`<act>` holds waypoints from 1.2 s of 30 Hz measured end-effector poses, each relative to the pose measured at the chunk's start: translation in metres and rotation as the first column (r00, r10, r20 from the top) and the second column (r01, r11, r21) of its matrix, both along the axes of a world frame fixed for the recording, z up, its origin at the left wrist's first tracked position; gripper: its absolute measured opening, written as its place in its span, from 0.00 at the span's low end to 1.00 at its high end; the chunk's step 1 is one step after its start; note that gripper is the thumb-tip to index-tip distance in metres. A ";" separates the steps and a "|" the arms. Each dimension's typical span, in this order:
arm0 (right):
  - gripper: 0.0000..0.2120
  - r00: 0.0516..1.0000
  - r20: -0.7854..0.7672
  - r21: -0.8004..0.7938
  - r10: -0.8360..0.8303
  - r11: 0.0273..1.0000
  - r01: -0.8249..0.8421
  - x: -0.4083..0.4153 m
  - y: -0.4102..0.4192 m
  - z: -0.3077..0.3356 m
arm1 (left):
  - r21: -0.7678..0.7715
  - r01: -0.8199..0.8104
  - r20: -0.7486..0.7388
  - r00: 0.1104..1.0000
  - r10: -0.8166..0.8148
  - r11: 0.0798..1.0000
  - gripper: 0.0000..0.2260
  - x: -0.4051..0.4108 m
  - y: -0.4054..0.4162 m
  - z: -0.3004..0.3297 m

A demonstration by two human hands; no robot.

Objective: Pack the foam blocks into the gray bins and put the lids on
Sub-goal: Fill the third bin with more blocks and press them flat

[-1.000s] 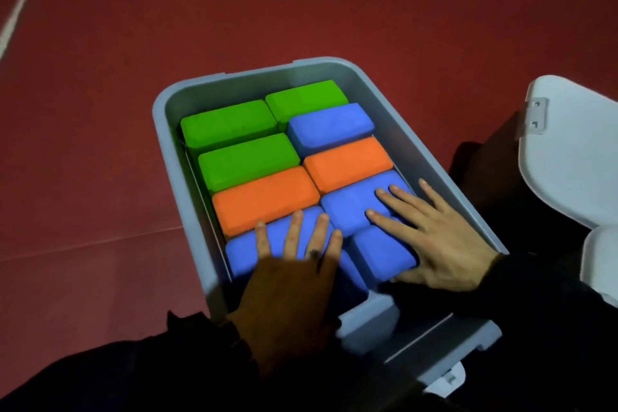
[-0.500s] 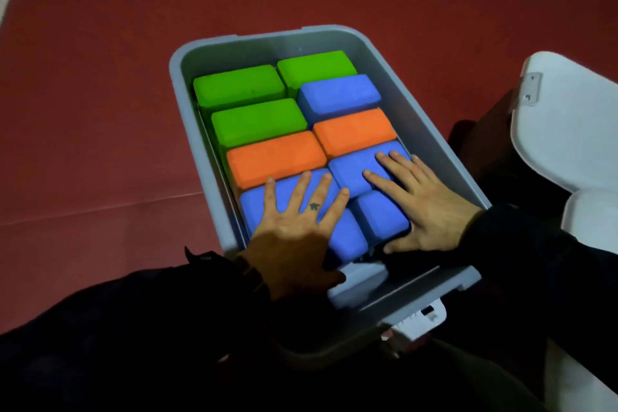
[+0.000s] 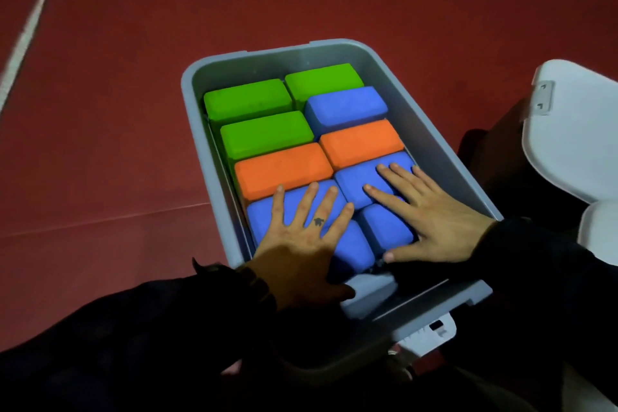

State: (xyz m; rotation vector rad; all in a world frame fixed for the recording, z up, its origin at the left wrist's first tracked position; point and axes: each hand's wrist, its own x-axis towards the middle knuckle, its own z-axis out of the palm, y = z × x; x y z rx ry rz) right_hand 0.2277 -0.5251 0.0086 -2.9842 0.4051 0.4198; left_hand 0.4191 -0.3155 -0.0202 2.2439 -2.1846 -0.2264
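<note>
Red floor [image 3: 117, 84] fills the view, a pale painted line [image 3: 30, 30] running along its far and left edges, well away from the gray bin [image 3: 431, 147] that sits open in the middle of it. Off the bin's right side, apart from it, lie two white lids [image 3: 575, 144], the farther one showing a gray latch [image 3: 542, 98]. Inside the bin the foam blocks are packed tight in two columns, touching edge to edge. Against the bin's far wall sit three green blocks [image 3: 264, 134], two on the left and one on the right. Next to them on the right is a blue block [image 3: 346, 107], then comes a pair of orange blocks [image 3: 284, 167], and the bin's near end is all blue blocks [image 3: 384, 227]. Both arms, in dark sleeves [image 3: 150, 328], reach in over the bin's near rim. The left hand [image 3: 301, 244] lies flat on the near-left blue blocks, fingers straight and spread, gripping nothing, with a small dark mark on one finger. The right hand [image 3: 431, 217] lies flat on the near-right blue blocks, fingers stretched toward the orange one, thumb out along the nearest block's edge, also holding nothing. At the bin's near end, a white clip [image 3: 431, 333] pokes out below the rim.
</note>
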 end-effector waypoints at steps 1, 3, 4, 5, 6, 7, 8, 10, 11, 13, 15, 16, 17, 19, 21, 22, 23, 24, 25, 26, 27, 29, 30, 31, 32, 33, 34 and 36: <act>0.45 1.000 0.019 0.032 -0.024 0.999 0.023 0.001 0.001 0.001 | -0.016 -0.012 -0.028 1.000 0.011 1.000 0.52 -0.001 -0.002 0.000; 0.39 0.992 0.078 0.052 -0.097 0.994 0.093 0.007 0.001 0.000 | -0.047 -0.093 -0.086 0.992 0.089 0.995 0.50 0.002 -0.009 0.003; 0.38 0.988 0.083 0.028 -0.128 0.992 0.126 0.011 0.002 -0.002 | -0.050 -0.135 -0.083 0.988 0.130 0.990 0.49 0.005 -0.014 0.004; 0.39 0.986 0.066 -0.001 -0.152 0.988 0.152 0.015 0.003 -0.004 | -0.040 -0.154 -0.059 0.987 0.151 0.987 0.49 0.007 -0.016 0.004; 0.39 0.985 0.040 -0.019 -0.169 0.985 0.170 0.019 0.004 -0.007 | -0.014 -0.157 -0.030 0.987 0.156 0.988 0.48 0.010 -0.018 0.002; 0.41 0.983 0.014 -0.023 -0.185 0.982 0.185 0.022 0.005 -0.009 | 0.003 -0.151 -0.009 0.988 0.151 0.989 0.47 0.012 -0.019 0.000; 0.43 0.980 -0.007 -0.021 -0.197 0.980 0.197 0.024 0.006 -0.009 | 0.030 -0.143 -0.001 0.990 0.143 0.989 0.47 0.013 -0.019 -0.001; 0.46 0.977 -0.032 -0.023 -0.211 0.977 0.211 0.026 0.007 -0.006 | 0.030 -0.121 -0.012 0.993 0.121 0.992 0.47 0.012 -0.017 -0.004; 0.46 0.974 -0.034 -0.023 -0.226 0.974 0.225 0.026 0.009 -0.003 | -0.011 -0.103 0.003 0.995 0.103 0.995 0.46 0.012 -0.018 -0.005; 0.45 0.965 -0.029 0.002 -0.260 0.965 0.261 0.027 0.014 0.001 | -0.095 -0.108 0.017 0.994 0.110 0.990 0.42 0.013 -0.023 0.000; 0.40 0.954 0.017 0.037 -0.298 0.954 0.297 0.031 0.017 0.003 | -0.175 -0.138 -0.007 0.990 0.139 0.975 0.39 0.015 -0.030 0.010; 0.36 0.949 0.071 0.040 -0.308 0.951 0.306 0.034 0.016 0.003 | -0.191 -0.152 -0.015 0.988 0.152 0.970 0.39 0.016 -0.034 0.014; 0.33 0.941 0.144 0.032 -0.307 0.952 0.306 0.040 0.014 0.005 | -0.188 -0.166 -0.013 0.986 0.166 0.968 0.39 0.017 -0.039 0.017; 0.29 0.904 0.285 0.039 -0.319 0.946 0.321 0.057 0.006 0.008 | -0.147 -0.204 -0.012 0.979 0.205 0.968 0.39 0.021 -0.047 0.016; 0.27 0.869 0.352 0.070 -0.347 0.936 0.345 0.078 -0.007 0.013 | -0.098 -0.241 -0.008 0.970 0.241 0.966 0.40 0.026 -0.052 0.012; 0.26 0.862 0.361 0.079 -0.356 0.933 0.352 0.089 -0.013 0.016 | -0.077 -0.251 -0.008 0.968 0.251 0.965 0.41 0.030 -0.052 0.009; 0.26 0.863 0.363 0.073 -0.351 0.934 0.350 0.100 -0.019 0.018 | -0.058 -0.254 -0.008 0.967 0.254 0.965 0.41 0.033 -0.052 0.006; 0.27 0.871 0.363 0.052 -0.331 0.940 0.336 0.113 -0.025 0.018 | -0.046 -0.254 -0.005 0.967 0.254 0.966 0.42 0.036 -0.052 0.005; 0.27 0.887 0.355 0.021 -0.296 0.951 0.309 0.125 -0.029 0.019 | -0.048 -0.252 0.000 0.968 0.252 0.967 0.42 0.037 -0.052 0.004; 0.26 0.903 0.340 -0.009 -0.264 0.959 0.284 0.136 -0.030 0.019 | -0.059 -0.250 0.002 0.968 0.251 0.966 0.41 0.038 -0.052 0.003; 0.25 0.913 0.331 -0.034 -0.240 0.964 0.265 0.145 -0.030 0.018 | -0.070 -0.248 0.003 0.969 0.249 0.966 0.41 0.037 -0.052 0.001; 0.21 0.900 0.376 -0.064 -0.219 0.963 0.261 0.155 -0.028 0.012 | -0.072 -0.239 0.005 0.971 0.240 0.968 0.40 0.036 -0.054 0.000; 0.20 0.885 0.409 -0.061 -0.224 0.960 0.272 0.158 -0.028 0.006 | -0.074 -0.235 0.006 0.972 0.236 0.969 0.40 0.037 -0.055 -0.001; 0.19 0.874 0.424 -0.049 -0.238 0.958 0.284 0.161 -0.026 0.001 | -0.064 -0.234 0.003 0.972 0.234 0.970 0.40 0.038 -0.056 0.000; 0.20 0.868 0.421 -0.021 -0.264 0.954 0.300 0.164 -0.022 -0.005 | -0.034 -0.232 -0.006 0.973 0.232 0.972 0.41 0.040 -0.057 0.003; 0.21 0.866 0.402 0.014 -0.296 0.948 0.318 0.165 -0.018 -0.009 | -0.013 -0.227 -0.020 0.974 0.227 0.974 0.43 0.043 -0.058 0.006; 0.23 0.865 0.379 0.049 -0.330 0.940 0.337 0.166 -0.014 -0.012 | -0.004 -0.223 -0.034 0.974 0.222 0.975 0.44 0.046 -0.058 0.007; 0.26 0.873 0.335 0.073 -0.354 0.934 0.350 0.167 -0.011 -0.015 | 0.055 -0.223 -0.068 0.972 0.226 0.973 0.44 0.048 -0.059 0.012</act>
